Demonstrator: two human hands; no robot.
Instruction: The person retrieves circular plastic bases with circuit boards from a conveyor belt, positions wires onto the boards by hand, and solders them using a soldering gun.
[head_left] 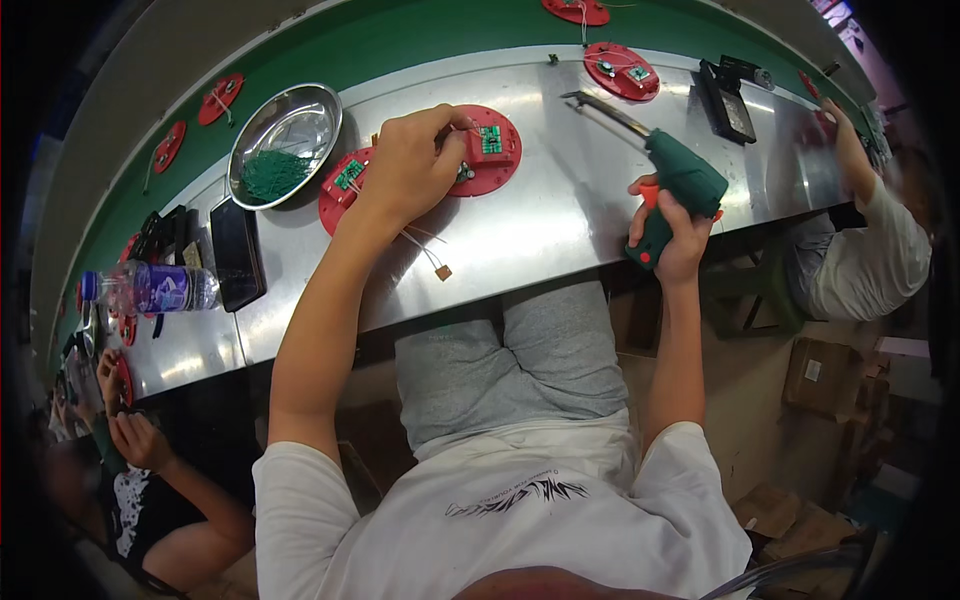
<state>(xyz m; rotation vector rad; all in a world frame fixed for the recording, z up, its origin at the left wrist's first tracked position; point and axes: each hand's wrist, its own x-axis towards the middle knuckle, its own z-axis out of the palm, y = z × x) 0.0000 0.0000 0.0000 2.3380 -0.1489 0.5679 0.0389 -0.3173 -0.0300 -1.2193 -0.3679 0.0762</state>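
Note:
My right hand (673,232) grips the handle of a dark green soldering gun (690,178) with an orange trigger, its long metal tip pointing up and left over the bench. My left hand (425,160) reaches over a round red plate (505,165) that carries a small green circuit board (490,140). Its thumb and fingers are pinched together at the plate; what they hold is too small to make out. Partly hidden behind that hand lies a second red plate (335,190) with a green board. Thin wires with a small tan square piece (443,272) stick out below my left wrist.
Left of the plates stands a steel bowl (325,150) of thin green pieces. A dark phone (236,255) and a water bottle (150,288) lie further left. More red plates (622,72) rest on the green belt and far edge. A black box (728,103) sits right. Co-workers flank me.

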